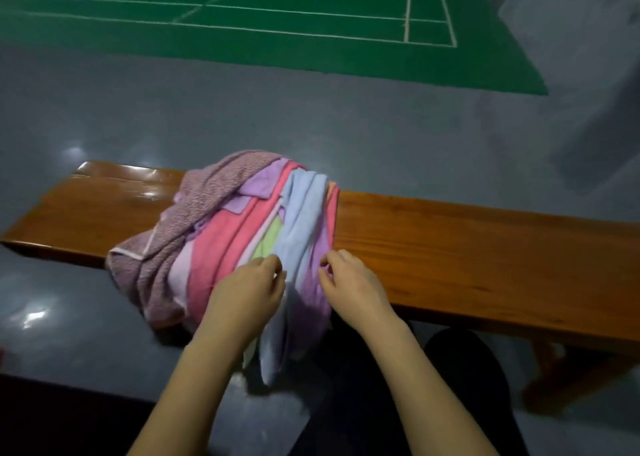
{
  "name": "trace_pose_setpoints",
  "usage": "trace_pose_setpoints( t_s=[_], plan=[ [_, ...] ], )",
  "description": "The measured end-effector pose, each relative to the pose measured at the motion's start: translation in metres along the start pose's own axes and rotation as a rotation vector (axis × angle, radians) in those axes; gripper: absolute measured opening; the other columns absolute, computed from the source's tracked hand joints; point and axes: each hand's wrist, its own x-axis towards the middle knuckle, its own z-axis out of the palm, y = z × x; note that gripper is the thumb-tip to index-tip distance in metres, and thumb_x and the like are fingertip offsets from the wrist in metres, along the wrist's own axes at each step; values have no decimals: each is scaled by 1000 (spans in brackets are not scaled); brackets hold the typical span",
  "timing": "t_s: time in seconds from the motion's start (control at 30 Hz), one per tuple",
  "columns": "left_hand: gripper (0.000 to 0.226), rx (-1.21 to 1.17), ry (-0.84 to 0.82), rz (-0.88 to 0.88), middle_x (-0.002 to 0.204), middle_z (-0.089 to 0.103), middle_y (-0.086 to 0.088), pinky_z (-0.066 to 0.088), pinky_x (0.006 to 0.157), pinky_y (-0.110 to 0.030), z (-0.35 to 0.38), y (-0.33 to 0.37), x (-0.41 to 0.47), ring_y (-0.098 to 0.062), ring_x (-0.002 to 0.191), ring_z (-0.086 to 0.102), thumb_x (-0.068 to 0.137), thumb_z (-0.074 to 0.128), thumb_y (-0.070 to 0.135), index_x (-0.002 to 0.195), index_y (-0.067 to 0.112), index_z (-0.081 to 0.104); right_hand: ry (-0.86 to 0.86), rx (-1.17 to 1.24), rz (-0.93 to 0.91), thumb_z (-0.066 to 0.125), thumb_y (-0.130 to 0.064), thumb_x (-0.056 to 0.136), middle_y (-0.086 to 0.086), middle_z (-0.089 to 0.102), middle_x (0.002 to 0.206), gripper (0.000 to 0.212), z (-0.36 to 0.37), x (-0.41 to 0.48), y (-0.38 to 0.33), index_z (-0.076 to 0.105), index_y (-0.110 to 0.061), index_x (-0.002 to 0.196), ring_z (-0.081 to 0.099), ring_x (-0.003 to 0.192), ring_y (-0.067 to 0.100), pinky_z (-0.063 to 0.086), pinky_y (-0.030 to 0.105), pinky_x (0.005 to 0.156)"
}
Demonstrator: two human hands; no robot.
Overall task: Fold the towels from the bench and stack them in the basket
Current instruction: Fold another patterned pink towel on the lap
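A heap of towels (221, 234) lies across the wooden bench (467, 258) and hangs over its near edge: a mauve textured one at the left, pink, lilac and green ones in the middle, a light blue towel (298, 227) at the right. My left hand (247, 293) rests on the heap's near side, its fingertips pinched at the left edge of the light blue towel. My right hand (349, 279) is just right of that towel, fingers curled and touching the lilac cloth beside it. No basket is in view.
The bench runs from left to right, bare wood on both sides of the heap. Grey glossy floor (311, 119) lies beyond it, then a green court mat (277, 15) with white lines. My dark trouser legs (460, 369) are under the bench's near edge.
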Motion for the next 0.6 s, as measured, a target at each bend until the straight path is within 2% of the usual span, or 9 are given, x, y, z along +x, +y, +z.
trace_pose_setpoints(
  t_s=[0.13, 0.23, 0.3, 0.4, 0.5, 0.6],
  plan=[
    [19, -20, 67, -46, 99, 64, -11, 47, 70, -41, -16, -35, 24, -33, 90, 61, 95, 47, 30, 97, 13, 57, -3, 12, -89, 42, -25, 98, 9, 56, 115, 25, 8, 37, -25, 55, -10, 113, 52, 111, 27, 37, 36, 89],
    [24, -6, 160, -66, 91, 64, -14, 48, 67, -43, -22, -53, 46, -36, 83, 62, 94, 44, 30, 90, 11, 58, 11, 6, -156, 41, -22, 99, 13, 54, 120, 30, 8, 69, -41, 52, -7, 122, 48, 114, 29, 33, 34, 91],
    [19, -18, 215, -103, 89, 63, -16, 47, 67, -44, -24, -65, 62, -37, 81, 61, 93, 49, 24, 89, 8, 58, 35, 17, -182, 41, -19, 98, 16, 53, 119, 29, 10, 89, -51, 53, -4, 120, 47, 113, 31, 31, 35, 93],
    [14, -26, 312, -192, 98, 60, -20, 45, 71, -46, -25, -89, 83, -39, 86, 57, 90, 54, 14, 98, 4, 59, 40, 55, -232, 44, -12, 95, 20, 53, 115, 23, 20, 115, -70, 55, 1, 110, 46, 111, 35, 29, 39, 94],
    [30, -17, 374, -308, 111, 54, -29, 43, 76, -51, -18, -117, 95, -46, 94, 53, 87, 59, 7, 114, -4, 55, -5, 98, -294, 46, -8, 92, 22, 54, 112, 21, 35, 134, -95, 56, 2, 107, 48, 109, 35, 29, 41, 90],
    [25, 64, 343, -377, 101, 58, -30, 42, 74, -50, -5, -135, 93, -46, 89, 53, 86, 61, 12, 105, -3, 60, -74, 153, -289, 49, -15, 93, 21, 56, 111, 21, 57, 150, -115, 57, 0, 105, 50, 110, 36, 34, 44, 91]
  ],
)
